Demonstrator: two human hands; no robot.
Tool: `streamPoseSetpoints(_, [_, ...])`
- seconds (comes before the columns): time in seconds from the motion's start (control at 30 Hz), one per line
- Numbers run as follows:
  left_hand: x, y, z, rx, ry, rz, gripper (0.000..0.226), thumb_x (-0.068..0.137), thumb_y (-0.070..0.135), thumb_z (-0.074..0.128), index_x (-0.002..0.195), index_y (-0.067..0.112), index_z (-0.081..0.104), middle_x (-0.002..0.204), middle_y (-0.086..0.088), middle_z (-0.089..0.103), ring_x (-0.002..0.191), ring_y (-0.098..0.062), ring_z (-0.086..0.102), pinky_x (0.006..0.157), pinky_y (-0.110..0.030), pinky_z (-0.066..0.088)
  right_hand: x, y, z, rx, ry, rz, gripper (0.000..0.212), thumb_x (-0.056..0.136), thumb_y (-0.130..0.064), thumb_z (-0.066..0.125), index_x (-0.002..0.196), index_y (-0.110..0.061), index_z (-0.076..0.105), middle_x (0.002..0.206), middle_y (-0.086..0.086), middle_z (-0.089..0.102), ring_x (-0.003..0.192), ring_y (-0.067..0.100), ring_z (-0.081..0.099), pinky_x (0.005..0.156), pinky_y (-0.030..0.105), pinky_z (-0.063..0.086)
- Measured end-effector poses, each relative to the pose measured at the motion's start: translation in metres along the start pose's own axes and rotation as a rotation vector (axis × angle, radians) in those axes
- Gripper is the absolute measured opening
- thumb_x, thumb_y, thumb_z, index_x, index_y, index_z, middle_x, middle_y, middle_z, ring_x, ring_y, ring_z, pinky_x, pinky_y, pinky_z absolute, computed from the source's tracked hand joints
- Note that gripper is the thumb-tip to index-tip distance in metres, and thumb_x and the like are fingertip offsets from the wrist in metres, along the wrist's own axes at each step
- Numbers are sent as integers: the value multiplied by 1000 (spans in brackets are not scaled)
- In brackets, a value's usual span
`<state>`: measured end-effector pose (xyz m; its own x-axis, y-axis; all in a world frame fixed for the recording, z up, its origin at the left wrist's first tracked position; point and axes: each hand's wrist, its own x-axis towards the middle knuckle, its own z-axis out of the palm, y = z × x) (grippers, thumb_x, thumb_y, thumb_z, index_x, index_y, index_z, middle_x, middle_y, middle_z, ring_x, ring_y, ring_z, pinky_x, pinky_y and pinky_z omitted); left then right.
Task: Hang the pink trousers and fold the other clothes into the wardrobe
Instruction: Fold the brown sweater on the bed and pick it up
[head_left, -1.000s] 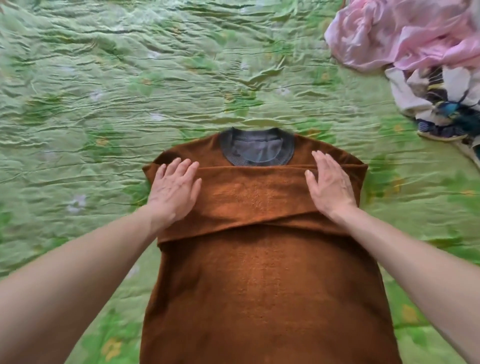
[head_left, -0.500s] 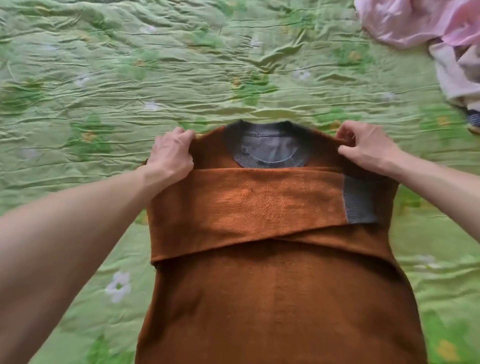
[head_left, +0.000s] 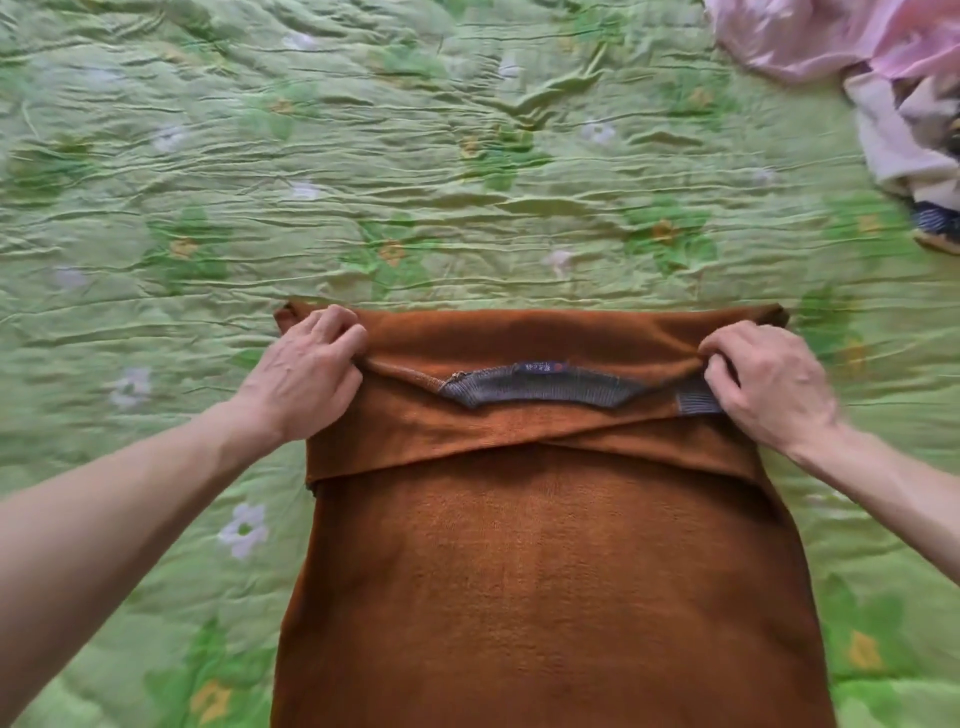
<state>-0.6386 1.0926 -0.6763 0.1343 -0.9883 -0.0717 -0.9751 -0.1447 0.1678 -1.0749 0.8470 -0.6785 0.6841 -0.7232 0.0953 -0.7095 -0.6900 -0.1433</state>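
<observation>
The step in hand is the folding of a rust-brown sweater (head_left: 550, 571), which lies flat on a green floral bedspread (head_left: 363, 156), in the middle of its near half, with its hem running out of view at the near edge. Its sleeves are crossed over the chest, one grey ribbed cuff (head_left: 696, 401) showing at the right, and the shoulder end is turned over toward the person so that the grey ribbed collar (head_left: 540, 385) faces up along the turned edge. The left hand (head_left: 306, 374) pinches the left corner of that turned edge, fingers curled tightly on the cloth; the right hand (head_left: 763, 379) grips the right corner likewise, beside the cuff. By my judgement the next move calls for drawing both corners evenly toward the hem, keeping the sleeves trapped inside and the edges square, then pressing the fold flat. The pink trousers (head_left: 831, 36) lie crumpled at the far right corner of the bedspread, touching a heap of other clothes (head_left: 909, 140) just nearer, none of it folded yet. No wardrobe is in view.
</observation>
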Motion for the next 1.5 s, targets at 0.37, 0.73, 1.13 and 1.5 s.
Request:
streamPoseSetpoints(0.37, [18, 47, 36, 87, -196, -423, 120, 70, 103, 7, 165, 34, -14, 172, -21, -12, 159, -43, -11, 126, -62, -6, 2, -36, 35, 59, -286, 472, 106, 81, -94, 17, 164, -35, -11, 173, 6, -14, 159, 20, -15, 128, 48, -5])
streamPoseSetpoints(0.73, [-61, 108, 51, 54, -95, -73, 77, 101, 69, 16, 167, 33, 1, 176, -6, -4, 162, -28, -8, 130, -54, 2, -88, -76, 32, 109, -146, 268, 71, 103, -62, 26, 166, -32, 13, 174, 0, 5, 161, 20, -1, 129, 50, 6])
streamPoseSetpoints(1.13, [-252, 155, 81, 85, -175, 97, 70, 106, 55, 33, 167, 25, 19, 175, -9, 10, 162, -29, 6, 128, -55, 19, -342, -103, 12, -31, -262, 63, 62, 106, -50, 29, 160, -21, 38, 170, 6, 25, 157, 30, 22, 121, 55, 29])
streamPoseSetpoints(1.5, [-370, 146, 85, -23, -241, 443, 86, 91, 58, 60, 163, 17, 34, 172, -9, 24, 160, -29, 20, 126, -60, 20, -464, -88, -12, -133, -436, -242, 80, 99, -68, 40, 159, -16, 38, 170, 14, 23, 157, 34, 23, 120, 60, 31])
